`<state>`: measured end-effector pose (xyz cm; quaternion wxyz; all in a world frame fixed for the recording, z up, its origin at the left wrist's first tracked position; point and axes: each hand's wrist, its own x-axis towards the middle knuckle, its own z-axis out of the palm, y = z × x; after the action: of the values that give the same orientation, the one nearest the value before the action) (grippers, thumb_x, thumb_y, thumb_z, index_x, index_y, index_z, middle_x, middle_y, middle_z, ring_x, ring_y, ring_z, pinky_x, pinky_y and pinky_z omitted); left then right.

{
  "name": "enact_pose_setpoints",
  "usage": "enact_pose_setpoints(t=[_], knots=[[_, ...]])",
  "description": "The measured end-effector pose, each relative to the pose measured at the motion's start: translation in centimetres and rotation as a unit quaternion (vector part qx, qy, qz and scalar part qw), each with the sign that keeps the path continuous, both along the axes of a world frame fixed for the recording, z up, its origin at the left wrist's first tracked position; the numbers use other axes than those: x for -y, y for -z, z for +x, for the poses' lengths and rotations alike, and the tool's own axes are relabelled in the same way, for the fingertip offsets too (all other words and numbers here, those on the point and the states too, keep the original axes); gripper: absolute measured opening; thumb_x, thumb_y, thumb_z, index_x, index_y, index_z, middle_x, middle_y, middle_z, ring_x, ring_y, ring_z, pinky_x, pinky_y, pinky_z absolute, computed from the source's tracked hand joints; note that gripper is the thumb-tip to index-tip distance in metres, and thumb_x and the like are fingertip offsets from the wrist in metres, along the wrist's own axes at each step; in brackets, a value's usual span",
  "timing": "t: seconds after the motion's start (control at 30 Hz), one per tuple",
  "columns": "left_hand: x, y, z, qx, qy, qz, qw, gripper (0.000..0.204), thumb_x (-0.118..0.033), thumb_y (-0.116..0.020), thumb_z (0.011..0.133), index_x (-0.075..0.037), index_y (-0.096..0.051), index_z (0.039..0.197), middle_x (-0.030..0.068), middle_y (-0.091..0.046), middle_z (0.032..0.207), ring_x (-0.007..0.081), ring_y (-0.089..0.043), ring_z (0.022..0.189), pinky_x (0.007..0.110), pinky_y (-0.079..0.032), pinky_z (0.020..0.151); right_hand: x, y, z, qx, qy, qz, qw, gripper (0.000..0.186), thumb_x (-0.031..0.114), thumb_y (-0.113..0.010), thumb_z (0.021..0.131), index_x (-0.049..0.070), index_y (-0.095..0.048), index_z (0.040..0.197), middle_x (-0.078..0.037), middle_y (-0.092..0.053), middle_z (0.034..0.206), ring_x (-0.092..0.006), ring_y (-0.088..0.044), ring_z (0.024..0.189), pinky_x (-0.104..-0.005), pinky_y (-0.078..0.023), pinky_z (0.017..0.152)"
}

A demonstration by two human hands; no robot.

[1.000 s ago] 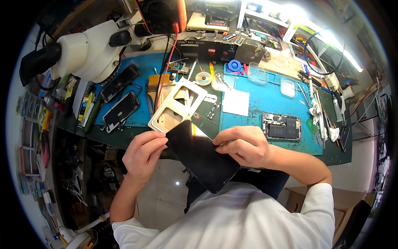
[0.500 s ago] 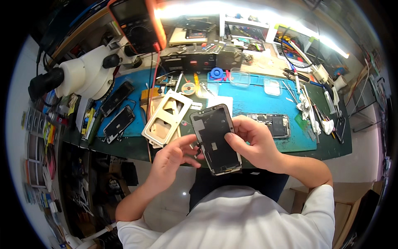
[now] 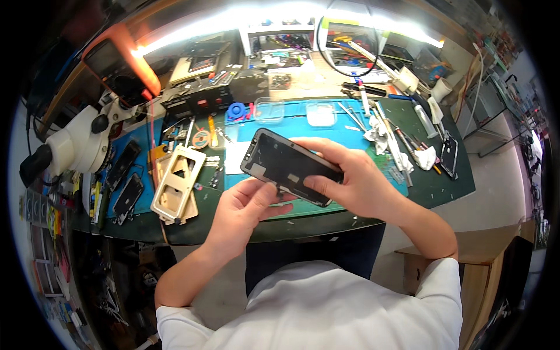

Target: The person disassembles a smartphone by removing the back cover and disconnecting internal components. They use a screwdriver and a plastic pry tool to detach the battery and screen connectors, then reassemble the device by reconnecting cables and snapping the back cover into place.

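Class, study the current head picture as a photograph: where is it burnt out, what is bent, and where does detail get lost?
Head view: the strip light burns out to white; head view: the workbench bows along its front edge and the corners go black; head view: the clutter at lower left sinks into shadow, while the phone panel shows no burnt-out glare.

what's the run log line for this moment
right hand: holds phone screen, inner side up | left hand: fingers at its near edge | beneath: blue mat | left side: beige fixture
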<state>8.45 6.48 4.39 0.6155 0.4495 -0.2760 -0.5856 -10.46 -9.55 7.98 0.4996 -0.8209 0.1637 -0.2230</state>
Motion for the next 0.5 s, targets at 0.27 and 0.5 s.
enact_pose_setpoints(t=[0.27, 0.5], knots=[[3.0, 1.0, -1.1, -0.023, 0.034, 0.026, 0.999, 0.033, -0.019, -0.066, 0.107, 0.001, -0.064, 0.133, 0.0103, -0.07, 0.123, 0.0202, -0.069, 0.11, 0.036, -0.059, 0.093, 3.0, -1.0, -2.6, -0.045, 0.031, -0.051, 0.997, 0.053, 0.0, -0.075, 0.09, 0.006, -0.065, 0.142, -0.012, -0.075, 0.123, -0.0171, -0.074, 0.106, -0.0316, -0.059, 0.093], [3.9, 0.9, -1.6, -0.05, 0.036, 0.06, 0.996, 0.034, -0.011, -0.072, 0.102, 0.0, -0.063, 0.132, 0.008, -0.07, 0.123, 0.0184, -0.07, 0.108, 0.035, -0.058, 0.092, 3.6, -0.4, -3.1, -0.043, 0.028, -0.116, 0.992, 0.053, 0.001, -0.078, 0.088, 0.007, -0.066, 0.14, -0.014, -0.076, 0.121, -0.0204, -0.076, 0.104, -0.033, -0.06, 0.091]])
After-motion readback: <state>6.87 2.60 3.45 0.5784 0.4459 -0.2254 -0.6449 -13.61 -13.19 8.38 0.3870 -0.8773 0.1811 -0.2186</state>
